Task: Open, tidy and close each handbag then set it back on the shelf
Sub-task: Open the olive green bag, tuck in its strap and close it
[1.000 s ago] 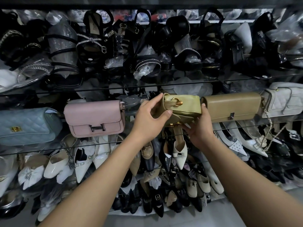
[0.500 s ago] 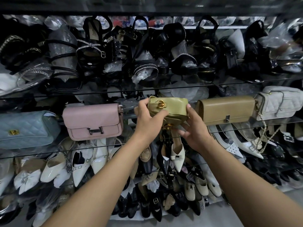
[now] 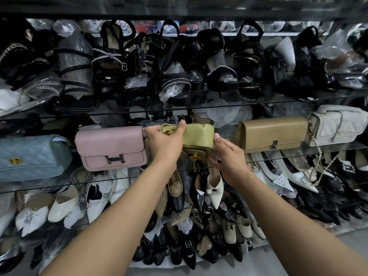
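Left hand [image 3: 165, 145]: grips the green handbag [image 3: 199, 134] at its left end.
Right hand [image 3: 229, 156]: spread fingers touch its right end.
Place: between pink handbag [image 3: 111, 144] and tan handbag [image 3: 272, 132].

Crowded on the left by the pink handbag [image 3: 111, 144], just beside the left hand [image 3: 165, 144]. Left a narrow slot rightward between green handbag [image 3: 199, 134] and tan handbag [image 3: 272, 134]. Was roofed overhead by a glass shelf [image 3: 119, 113] of black sandals [image 3: 175, 84].
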